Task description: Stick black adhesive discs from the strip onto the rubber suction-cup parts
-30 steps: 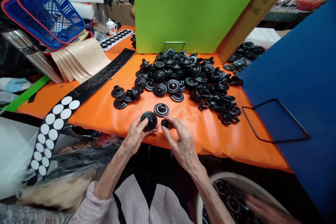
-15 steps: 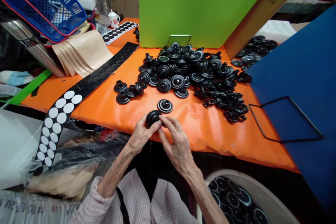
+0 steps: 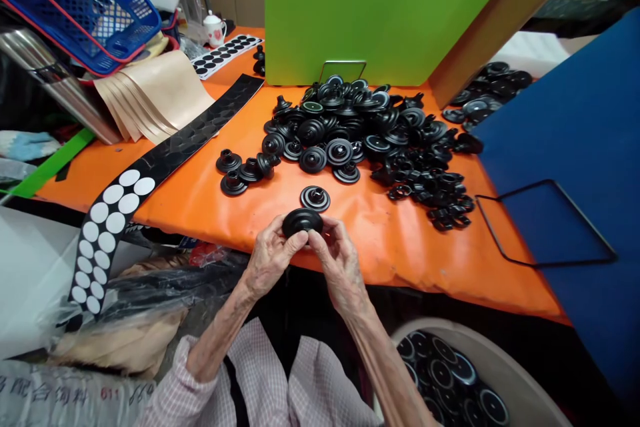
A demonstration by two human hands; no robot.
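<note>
A black rubber dome (image 3: 302,222) is sitting between the person's two hands at the lower middle of the frame, held over the near part of an orange sheet (image 3: 400,247). The left hand (image 3: 273,259) is grasping the dome's left side, its fingers (image 3: 283,238) curled around the rim, while the right hand (image 3: 340,261) is closing on the right side, its fingers (image 3: 320,238) bent against the rubber. Both hands are clenched on the piece, and a checked sleeve (image 3: 175,380) is showing at the bottom of the frame. Just beyond the fingertips, a ribbed black disc (image 3: 315,199) is lying alone on the orange sheet. Further up, four black fittings (image 3: 240,173) are sitting in a small group left of centre, beside a large heap of black rubber parts (image 3: 350,127) spreading across the middle of the sheet. A smaller heap (image 3: 487,90) is lying at the upper right, next to a dark blue panel (image 3: 560,113) with a thin wire frame (image 3: 545,263) resting on it. A green board (image 3: 390,13) is standing behind the large heap. To the left, a strip of white dots (image 3: 107,227) is running diagonally across the sheet, and tan sheets (image 3: 155,97) are lying near a blue basket (image 3: 85,7) at the upper left. At the lower right, a beige tub (image 3: 500,367) is holding black discs (image 3: 443,373).
</note>
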